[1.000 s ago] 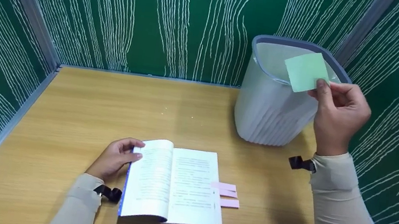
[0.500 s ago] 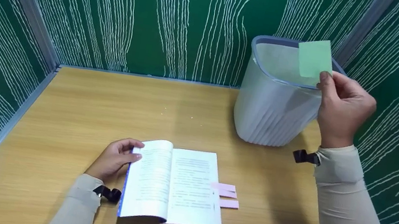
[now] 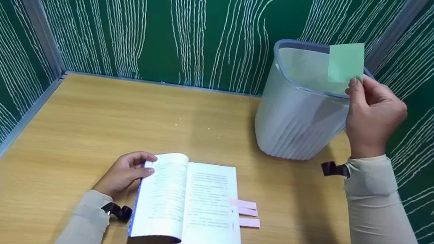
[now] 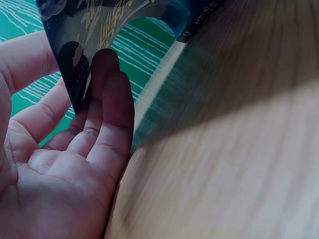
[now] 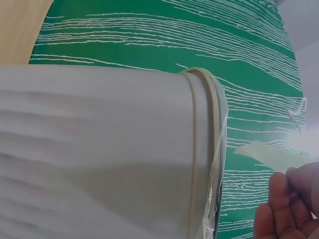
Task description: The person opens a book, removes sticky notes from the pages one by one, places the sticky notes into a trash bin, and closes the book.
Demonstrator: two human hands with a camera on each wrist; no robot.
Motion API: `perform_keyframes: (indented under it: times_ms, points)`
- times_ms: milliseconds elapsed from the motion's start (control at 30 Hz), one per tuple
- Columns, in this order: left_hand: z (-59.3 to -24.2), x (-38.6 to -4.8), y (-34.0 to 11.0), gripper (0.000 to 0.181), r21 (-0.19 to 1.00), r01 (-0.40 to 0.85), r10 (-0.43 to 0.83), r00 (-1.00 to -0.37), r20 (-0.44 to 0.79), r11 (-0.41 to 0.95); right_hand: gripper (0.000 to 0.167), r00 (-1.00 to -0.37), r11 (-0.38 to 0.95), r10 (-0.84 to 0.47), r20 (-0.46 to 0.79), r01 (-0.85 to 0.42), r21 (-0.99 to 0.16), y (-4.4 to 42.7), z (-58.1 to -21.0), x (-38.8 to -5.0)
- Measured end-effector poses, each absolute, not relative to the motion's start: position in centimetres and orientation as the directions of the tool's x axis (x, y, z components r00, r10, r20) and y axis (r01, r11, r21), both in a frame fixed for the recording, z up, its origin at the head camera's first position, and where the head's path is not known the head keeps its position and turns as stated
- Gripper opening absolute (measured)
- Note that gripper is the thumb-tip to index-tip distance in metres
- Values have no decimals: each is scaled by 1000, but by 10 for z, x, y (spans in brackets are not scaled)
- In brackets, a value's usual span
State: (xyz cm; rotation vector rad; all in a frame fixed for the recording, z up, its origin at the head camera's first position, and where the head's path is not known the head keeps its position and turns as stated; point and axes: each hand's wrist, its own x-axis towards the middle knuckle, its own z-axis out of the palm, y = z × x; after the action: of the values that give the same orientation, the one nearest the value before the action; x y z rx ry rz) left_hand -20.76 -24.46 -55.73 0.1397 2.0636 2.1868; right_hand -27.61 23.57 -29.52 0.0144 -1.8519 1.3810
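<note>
A green sticky note (image 3: 345, 61) is pinched at its lower right corner between the thumb and fingers of my right hand (image 3: 375, 115). Both are above the near right rim of a white trash bin (image 3: 299, 121) with a grey rim. In the right wrist view the note (image 5: 271, 155) hangs just past the bin's lined edge. My left hand (image 3: 123, 170) grips the left edge of an open book (image 3: 208, 207), thumb on the page, fingers behind the cover. The left wrist view shows the dark book cover (image 4: 79, 55) between the thumb and fingers.
Several pink sticky tabs (image 3: 248, 221) stick out from the book's right edge. Tiny crumbs (image 3: 208, 129) lie on the wooden table (image 3: 114, 115). Green panels (image 3: 252, 28) with white wavy lines enclose the table at the back and sides.
My right hand has lifted the green sticky note up and slightly right over the bin, then nearly stopped. The left hand and the book have stayed in place.
</note>
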Motion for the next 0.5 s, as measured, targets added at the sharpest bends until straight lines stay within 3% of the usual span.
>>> perform_keyframes:
  times_ms: [500]
  points:
    - [-558,-209,-245,41,1000,10,171,-985,15,-26,25,-730,397,427,533,-379,-836,240,-295,-286]
